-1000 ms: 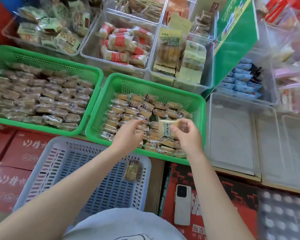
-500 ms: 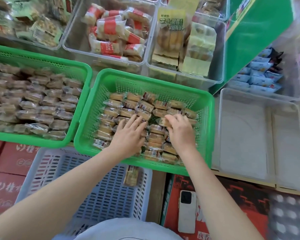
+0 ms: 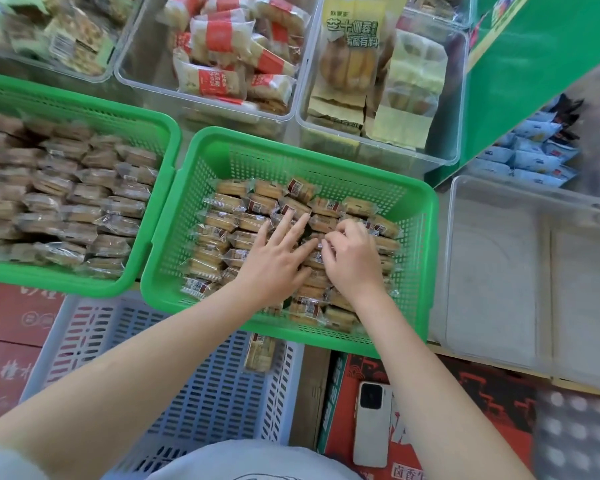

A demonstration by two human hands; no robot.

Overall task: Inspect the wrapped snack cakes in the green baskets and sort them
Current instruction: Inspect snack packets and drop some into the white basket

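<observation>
Hands worked inside the right green basket [image 3: 409, 216], which held rows of wrapped snack cakes [image 3: 222, 221]. The left hand [image 3: 274, 261] lay flat on the cakes, its fingers [image 3: 293, 225] straight and spread. The right hand [image 3: 352, 259] curled its fingers round a wrapper at the pile's middle. The left green basket [image 3: 168, 140] sat full just beside. One cake [image 3: 258, 353] lay in the blue-grey basket [image 3: 201, 393] below; a phone [image 3: 373, 422] rested on a red carton [image 3: 482, 403].

Two baskets [image 3: 174, 188] side by side, cakes [image 3: 222, 223] in both; crate [image 3: 201, 393] w/ one cake in front.
</observation>
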